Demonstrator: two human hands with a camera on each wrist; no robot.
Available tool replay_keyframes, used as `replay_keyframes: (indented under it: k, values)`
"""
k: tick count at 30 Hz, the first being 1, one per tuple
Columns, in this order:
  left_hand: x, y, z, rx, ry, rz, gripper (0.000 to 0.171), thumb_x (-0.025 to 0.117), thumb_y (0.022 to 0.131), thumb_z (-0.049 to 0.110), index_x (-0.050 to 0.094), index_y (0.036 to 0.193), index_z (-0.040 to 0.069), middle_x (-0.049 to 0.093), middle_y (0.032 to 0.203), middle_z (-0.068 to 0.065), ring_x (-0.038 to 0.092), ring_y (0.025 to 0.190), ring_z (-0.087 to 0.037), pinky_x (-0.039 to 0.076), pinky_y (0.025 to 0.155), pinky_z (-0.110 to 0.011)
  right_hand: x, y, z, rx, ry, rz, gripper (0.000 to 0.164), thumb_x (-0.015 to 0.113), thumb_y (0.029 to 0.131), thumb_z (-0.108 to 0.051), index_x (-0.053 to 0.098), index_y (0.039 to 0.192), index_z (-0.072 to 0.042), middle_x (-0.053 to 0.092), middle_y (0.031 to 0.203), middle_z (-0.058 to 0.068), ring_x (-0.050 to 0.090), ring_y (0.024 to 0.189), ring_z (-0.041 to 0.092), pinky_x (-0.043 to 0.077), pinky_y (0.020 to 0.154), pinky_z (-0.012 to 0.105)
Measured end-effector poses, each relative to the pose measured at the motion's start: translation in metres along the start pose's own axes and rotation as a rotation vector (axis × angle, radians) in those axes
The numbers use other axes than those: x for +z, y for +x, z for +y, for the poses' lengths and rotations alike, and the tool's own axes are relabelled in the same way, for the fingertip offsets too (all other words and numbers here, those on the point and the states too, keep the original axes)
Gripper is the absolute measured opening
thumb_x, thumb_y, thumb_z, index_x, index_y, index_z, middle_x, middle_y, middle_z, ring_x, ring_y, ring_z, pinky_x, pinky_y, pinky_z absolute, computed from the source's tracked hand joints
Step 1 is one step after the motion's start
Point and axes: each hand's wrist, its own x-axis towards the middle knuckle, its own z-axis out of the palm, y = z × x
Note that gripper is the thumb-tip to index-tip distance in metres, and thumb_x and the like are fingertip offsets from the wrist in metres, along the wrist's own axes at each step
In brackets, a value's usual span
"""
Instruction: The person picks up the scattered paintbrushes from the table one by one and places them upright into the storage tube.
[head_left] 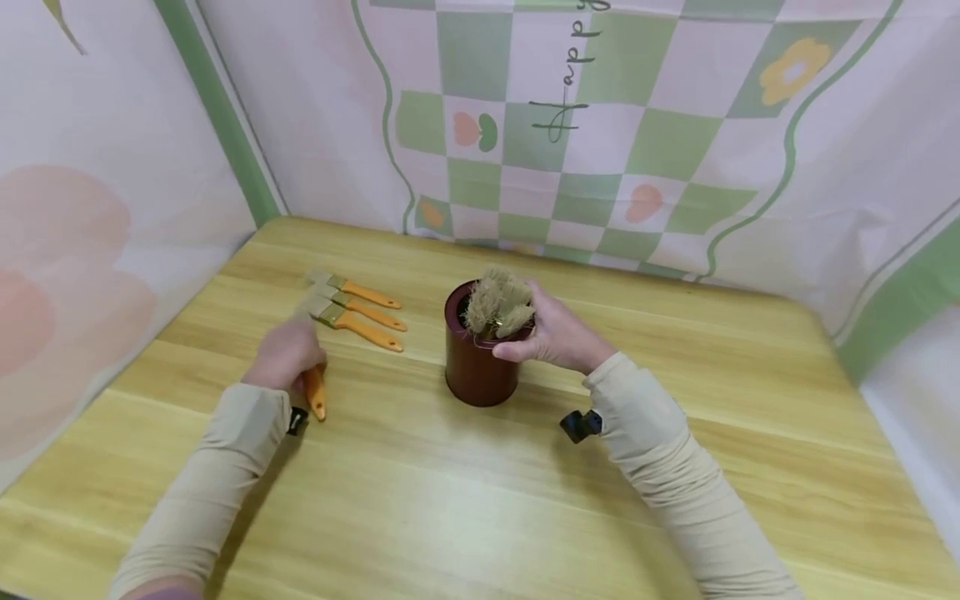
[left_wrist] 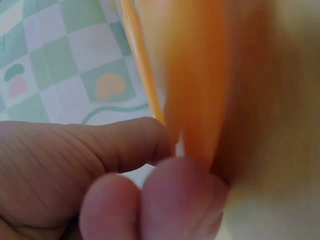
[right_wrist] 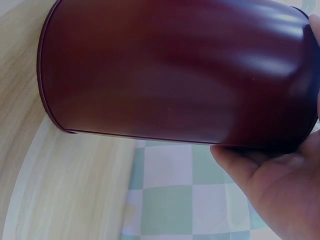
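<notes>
My left hand [head_left: 288,354] pinches an orange-handled paintbrush [head_left: 315,393] near the left side of the table, with the handle's end pointing toward me. Its bristle end is hidden by the hand in the head view. Close up in the left wrist view, the blurred orange handle [left_wrist: 200,85] stands beyond the thumb and fingertips. In the middle of the table, a dark red cylindrical pot [head_left: 480,371] stands upright, and beige, fuzzy tufts [head_left: 497,302] show over its top. My right hand [head_left: 558,333] grips the pot's upper right side around the rim.
Several flat paintbrushes with orange handles [head_left: 369,330] lie side by side on the wooden table [head_left: 420,500], left of the pot, with pale bristles pointing left. A printed checkered cloth [head_left: 585,150] hangs behind the table's back edge, and patterned cloth walls rise at both sides.
</notes>
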Motion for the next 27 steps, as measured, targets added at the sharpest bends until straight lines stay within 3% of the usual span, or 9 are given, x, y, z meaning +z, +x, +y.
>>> replay_keyframes:
  k: [6, 11, 15, 18, 22, 27]
  values:
    - [-0.001, 0.004, -0.005, 0.014, -0.070, -0.002, 0.010, 0.057, 0.077, 0.003, 0.057, 0.071, -0.005, 0.055, 0.047, -0.003, 0.052, 0.039, -0.012, 0.044, 0.042, -0.023, 0.001, 0.001, 0.002, 0.005, -0.002, 0.005, 0.100, 0.081, 0.075, -0.016, 0.017, 0.152, -0.013, 0.039, 0.147, 0.015, 0.040, 0.136, 0.031, 0.033, 0.114, 0.050]
    - [-0.002, 0.005, -0.008, 0.016, -0.019, -0.012, 0.019, 0.056, 0.079, 0.004, 0.060, 0.061, -0.002, 0.055, 0.044, -0.003, 0.051, 0.038, -0.012, 0.043, 0.042, -0.023, 0.002, 0.001, 0.002, 0.008, 0.009, 0.000, 0.100, 0.081, 0.075, -0.017, 0.017, 0.152, -0.013, 0.040, 0.146, 0.015, 0.041, 0.135, 0.030, 0.032, 0.114, 0.049]
    - [-0.002, 0.007, -0.009, 0.018, 0.070, 0.033, 0.026, 0.057, 0.081, 0.010, 0.061, 0.057, 0.001, 0.055, 0.042, -0.002, 0.056, 0.042, -0.017, 0.047, 0.054, -0.029, 0.002, 0.002, 0.000, 0.017, 0.009, 0.003, 0.103, 0.082, 0.074, -0.016, 0.015, 0.152, -0.014, 0.040, 0.146, 0.016, 0.042, 0.135, 0.032, 0.032, 0.114, 0.050]
    - [0.002, 0.011, -0.013, 0.025, 0.139, 0.098, 0.030, 0.057, 0.083, 0.014, 0.064, 0.056, 0.002, 0.061, 0.047, -0.009, 0.064, 0.056, -0.027, 0.050, 0.065, -0.036, 0.004, 0.002, 0.001, 0.019, 0.004, 0.006, 0.102, 0.082, 0.073, -0.018, 0.017, 0.152, -0.013, 0.042, 0.145, 0.016, 0.043, 0.134, 0.031, 0.033, 0.114, 0.049]
    - [0.001, 0.011, -0.013, 0.028, 0.178, 0.234, 0.033, 0.054, 0.087, 0.018, 0.062, 0.062, -0.002, 0.067, 0.070, -0.023, 0.065, 0.072, -0.038, 0.051, 0.063, -0.044, 0.004, 0.001, 0.002, 0.004, 0.011, 0.004, 0.099, 0.082, 0.073, -0.020, 0.020, 0.150, -0.012, 0.043, 0.143, 0.014, 0.043, 0.133, 0.030, 0.033, 0.114, 0.048]
    - [-0.002, 0.013, -0.009, 0.069, 0.145, 0.434, 0.041, 0.052, 0.093, 0.022, 0.057, 0.062, -0.005, 0.062, 0.070, -0.027, 0.059, 0.060, -0.036, 0.047, 0.050, -0.043, 0.004, 0.001, 0.003, -0.010, -0.004, 0.010, 0.102, 0.083, 0.074, -0.021, 0.018, 0.151, -0.012, 0.041, 0.145, 0.015, 0.042, 0.134, 0.031, 0.033, 0.113, 0.050]
